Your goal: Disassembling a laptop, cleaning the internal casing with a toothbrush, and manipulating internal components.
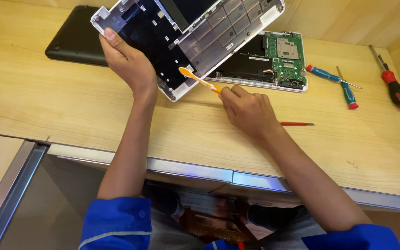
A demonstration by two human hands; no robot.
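Observation:
My left hand (127, 60) grips the left edge of a white laptop top case (195, 32) and holds it tilted above the wooden desk (70, 106), its dark inner side with metal keyboard backing facing me. My right hand (248, 109) holds an orange and white toothbrush (199, 79), whose head touches the lower inner edge of the case. Behind the case lies the laptop's base (274, 65) with a green circuit board showing.
A black laptop cover (72, 39) lies at the back left. Two blue-handled screwdrivers (336, 81) and a larger red and black screwdriver (394, 88) lie at the right. A thin red tool (296, 124) rests beside my right hand. The desk's front edge has a metal strip (186, 169).

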